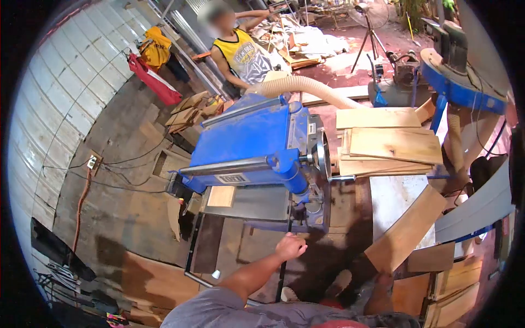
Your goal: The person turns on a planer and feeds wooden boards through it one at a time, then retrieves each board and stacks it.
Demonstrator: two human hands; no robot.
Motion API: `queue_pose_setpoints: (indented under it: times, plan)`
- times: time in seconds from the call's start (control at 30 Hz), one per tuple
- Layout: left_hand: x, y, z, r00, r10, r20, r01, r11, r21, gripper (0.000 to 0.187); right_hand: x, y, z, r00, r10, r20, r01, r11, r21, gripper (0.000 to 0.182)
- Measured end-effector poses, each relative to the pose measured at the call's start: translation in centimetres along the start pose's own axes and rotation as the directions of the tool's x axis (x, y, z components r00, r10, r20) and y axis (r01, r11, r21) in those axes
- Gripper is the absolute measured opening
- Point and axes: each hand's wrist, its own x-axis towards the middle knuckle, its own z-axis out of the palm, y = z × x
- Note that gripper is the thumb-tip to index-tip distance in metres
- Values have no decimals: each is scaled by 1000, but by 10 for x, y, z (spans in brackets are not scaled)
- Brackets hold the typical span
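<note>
My left hand (291,247) is closed in a fist over the black side rail (282,279) of a blue thickness planer (240,136). Whatever its fingers hold, if anything, is hidden. Down in the shade, my right hand (384,277) grips the near end of a wide wooden board (407,227), which slants up to the right. A short pale wood piece (221,196) lies on the planer's grey bed (262,202), at the opening beneath the roller. On the planer's right side is a handwheel (321,156).
Planed boards (394,145) are stacked right of the planer, with more wood pieces (456,290) at lower right. A ribbed dust hose (306,85) arches behind the machine. A person (240,49) in a yellow jersey stands beyond it. Cords (126,186) cross the left floor.
</note>
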Motion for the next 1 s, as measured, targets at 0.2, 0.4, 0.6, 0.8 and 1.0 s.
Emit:
queue_pose_setpoints:
  times: [0.2,0.4,0.6,0.8,1.0]
  plan:
    - [1,-3,-1,999,31,-6,-31,998,-56,23,15,-37,20,866,498,38,-468,836,-287,9]
    - [-3,-3,-2,996,-13,86,15,1000,-16,26,-38,-100,82,742,519,425,-643,730,231,13]
    - [7,0,-9,991,17,134,-15,1000,-18,39,-111,-98,104,584,575,573,-694,719,-15,18]
    - [19,11,54,764,184,618,528,372,-763,58,-192,-151,162,707,529,470,-648,751,130,26]
    - [-67,34,-42,733,408,545,657,-217,-722,45,-303,-158,198,711,639,292,-624,766,-155,31]
